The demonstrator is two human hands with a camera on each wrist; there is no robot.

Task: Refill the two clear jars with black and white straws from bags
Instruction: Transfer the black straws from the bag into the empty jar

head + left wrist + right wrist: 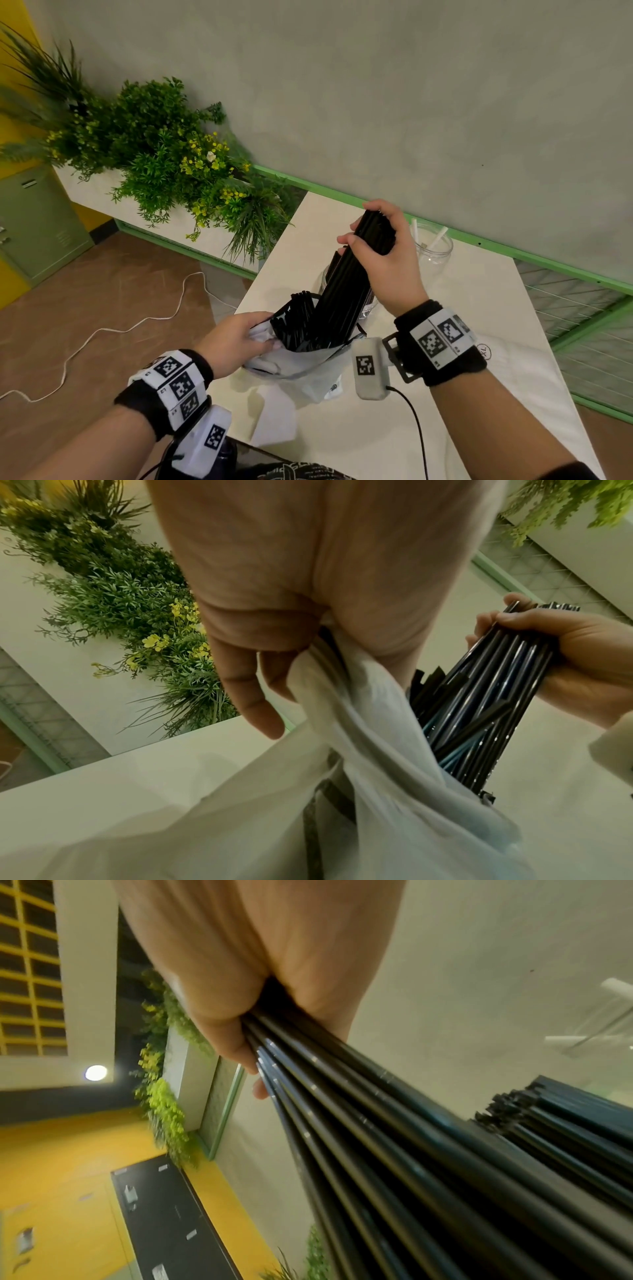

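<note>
from the head view, a bundle of black straws (346,284) is gripped by the right hand (383,253), fingers curled round its upper end; its long axis leans up and away, lower ends inside a white plastic bag (301,363) on the white table (479,342). the bag's edge is pinched by the left hand (236,339). a clear jar (433,245) with white straws is seen only here. from the left wrist, bunched bag film (359,723) is seen held between thumb and fingers. from the right wrist, the straws (394,1137) are seen running down from the closed fist. no writing can be read.
</note>
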